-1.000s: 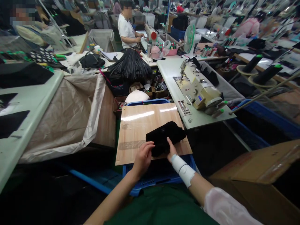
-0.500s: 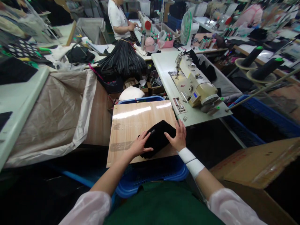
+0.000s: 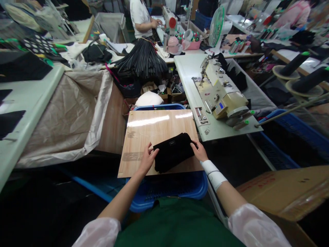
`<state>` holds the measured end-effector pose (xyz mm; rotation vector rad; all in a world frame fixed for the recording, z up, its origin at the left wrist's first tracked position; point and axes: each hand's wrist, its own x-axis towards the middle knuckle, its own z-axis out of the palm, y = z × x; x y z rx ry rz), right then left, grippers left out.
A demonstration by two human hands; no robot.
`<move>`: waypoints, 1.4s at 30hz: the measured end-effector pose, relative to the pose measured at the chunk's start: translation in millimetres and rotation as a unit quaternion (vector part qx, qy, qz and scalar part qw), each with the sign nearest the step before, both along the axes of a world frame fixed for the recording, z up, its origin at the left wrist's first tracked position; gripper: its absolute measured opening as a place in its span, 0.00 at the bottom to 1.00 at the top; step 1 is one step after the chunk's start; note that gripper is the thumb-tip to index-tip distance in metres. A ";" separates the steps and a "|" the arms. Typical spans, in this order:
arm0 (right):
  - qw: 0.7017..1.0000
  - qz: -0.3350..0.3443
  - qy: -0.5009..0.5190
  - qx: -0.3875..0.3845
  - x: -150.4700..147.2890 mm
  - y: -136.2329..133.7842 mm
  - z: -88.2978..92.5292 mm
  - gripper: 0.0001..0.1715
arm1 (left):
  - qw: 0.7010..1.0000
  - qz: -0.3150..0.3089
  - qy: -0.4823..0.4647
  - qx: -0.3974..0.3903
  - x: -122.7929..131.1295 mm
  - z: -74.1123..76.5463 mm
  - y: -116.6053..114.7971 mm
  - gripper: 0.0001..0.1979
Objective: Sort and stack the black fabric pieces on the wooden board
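A stack of folded black fabric (image 3: 173,154) with a small label near its far edge lies tilted on a shiny wooden board (image 3: 138,137). My left hand (image 3: 148,157) is closed at the fabric's left corner, thumb on top and fingers by the far side. At the right end, my right hand (image 3: 199,150) grips the other corner between thumb and fingers. A white band wraps my right wrist. The board rests over a blue plastic basket (image 3: 169,190).
A sewing machine (image 3: 226,92) stands on a pale table (image 3: 187,70) to the right. Left is a cloth-lined bin (image 3: 84,144). A cardboard box (image 3: 282,188) sits at lower right. Behind are a bundle of black strips (image 3: 144,58), a fan (image 3: 216,27) and a co-worker (image 3: 140,20).
My hands have gone from lying spread on the black fabric to gripping its two ends. The fabric now looks straighter and wider, its label facing up. The view has shifted slightly left.
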<state>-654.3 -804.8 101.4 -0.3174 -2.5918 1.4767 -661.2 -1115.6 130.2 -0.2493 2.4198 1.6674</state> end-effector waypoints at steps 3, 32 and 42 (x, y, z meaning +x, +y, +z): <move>1.000 0.009 -0.010 -0.014 2.4 3.3 3.7 0.31 | 0.996 -0.014 0.073 -0.041 -5.3 16.9 5.2 0.19; 0.985 -0.170 -0.024 0.033 32.0 -6.9 33.1 0.52 | 0.987 0.150 0.048 0.039 -7.7 39.3 13.3 0.26; 0.845 -0.181 -0.316 -0.391 63.4 -99.9 62.5 0.42 | 0.969 -0.108 -0.218 0.050 -99.9 17.1 23.7 0.20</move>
